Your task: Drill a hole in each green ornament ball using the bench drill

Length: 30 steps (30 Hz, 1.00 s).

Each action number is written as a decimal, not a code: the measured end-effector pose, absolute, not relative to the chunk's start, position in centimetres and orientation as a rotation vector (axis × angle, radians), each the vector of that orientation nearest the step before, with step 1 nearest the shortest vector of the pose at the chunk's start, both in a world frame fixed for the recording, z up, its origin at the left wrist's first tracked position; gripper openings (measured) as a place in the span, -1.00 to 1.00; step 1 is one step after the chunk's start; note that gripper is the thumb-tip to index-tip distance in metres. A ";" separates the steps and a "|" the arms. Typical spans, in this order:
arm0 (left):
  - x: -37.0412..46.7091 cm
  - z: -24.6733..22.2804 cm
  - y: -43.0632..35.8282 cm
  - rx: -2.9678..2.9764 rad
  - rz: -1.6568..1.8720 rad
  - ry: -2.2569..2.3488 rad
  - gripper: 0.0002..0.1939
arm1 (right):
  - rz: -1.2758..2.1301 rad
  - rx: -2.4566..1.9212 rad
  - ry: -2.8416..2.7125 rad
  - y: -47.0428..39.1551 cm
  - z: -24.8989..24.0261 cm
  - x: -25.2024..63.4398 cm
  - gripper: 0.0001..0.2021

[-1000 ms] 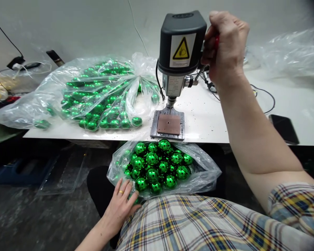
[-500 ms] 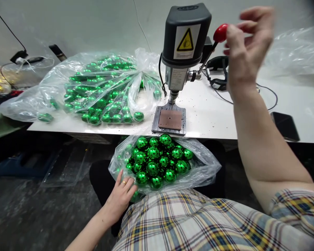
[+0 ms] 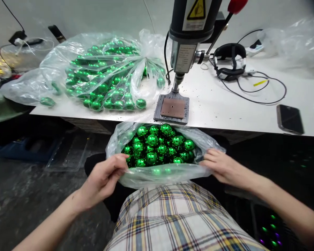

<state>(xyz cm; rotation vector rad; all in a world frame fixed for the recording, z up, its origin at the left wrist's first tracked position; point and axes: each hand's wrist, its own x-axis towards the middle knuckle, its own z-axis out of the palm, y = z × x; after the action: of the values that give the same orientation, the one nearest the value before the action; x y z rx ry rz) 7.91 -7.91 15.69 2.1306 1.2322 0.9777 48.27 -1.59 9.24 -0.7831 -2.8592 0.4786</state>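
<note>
On my lap lies an open clear plastic bag (image 3: 167, 176) full of shiny green ball ornaments (image 3: 152, 140). My left hand (image 3: 104, 179) pinches the bag's near-left rim, thumb and fingers closed on the film. At the right side of the opening, my right hand (image 3: 221, 165) grips the rim with bent fingers. The near edge of the bag is raised between the two hands. Just beyond the bag, a bench drill press (image 3: 189, 45) with a red-knobbed lever (image 3: 237, 5) stands on the table, a brown plate (image 3: 172, 108) on its base.
A large tied plastic bag (image 3: 102, 76) of green balls covers the table's left part. To the right of the press lie a black headset (image 3: 229, 62) with cables and a phone (image 3: 290, 118). Small dark crumbs dot the white table (image 3: 225, 111) around the press base.
My right hand has left the red lever knob and come down to the bag's right rim. My left hand has closed on the left rim. The bag's near edge is lifted. The view has tilted down.
</note>
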 end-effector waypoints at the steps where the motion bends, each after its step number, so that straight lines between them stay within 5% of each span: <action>1: 8.0 16.4 -7.7 2.118 1.052 1.253 -0.86 | 0.467 -0.744 -2.878 -1.3 10.1 48.5 -0.71; 3: 8.0 18.0 -7.7 2.119 1.081 1.294 -0.89 | 0.440 -0.714 -2.937 -1.1 12.0 48.8 -0.73; 8: 8.0 21.1 -8.3 2.234 0.324 1.191 -0.83 | 0.654 -0.661 -3.219 -2.4 14.6 47.6 -0.77; 12: 8.6 21.3 -8.5 2.224 0.308 1.204 -0.79 | 1.033 -0.691 -3.101 -1.5 16.0 46.3 -0.88; 15: 9.0 21.0 -8.5 2.250 0.294 1.144 -0.78 | 1.545 -0.755 -2.871 0.9 16.2 45.6 -0.50; 17: 9.1 20.7 -8.7 2.276 0.367 1.230 -0.79 | 1.360 -0.949 -2.679 2.4 15.1 45.2 -0.39; 21: 9.3 20.4 -8.9 2.359 0.329 1.255 -0.79 | 0.347 -1.613 -2.600 3.1 10.4 44.5 -0.36; 25: 9.0 20.7 -8.7 2.437 0.410 1.136 -0.74 | 0.459 -1.628 -2.789 3.0 7.4 45.1 -0.61; 30: 9.2 21.1 -8.9 2.364 0.718 1.169 -0.79 | 0.380 -1.646 -2.806 4.1 9.3 46.5 -0.68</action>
<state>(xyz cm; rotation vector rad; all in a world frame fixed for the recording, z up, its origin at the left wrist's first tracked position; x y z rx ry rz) 9.15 -8.86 21.11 2.3643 1.1693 0.7180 46.55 4.05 9.29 -1.6456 -2.8060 0.3799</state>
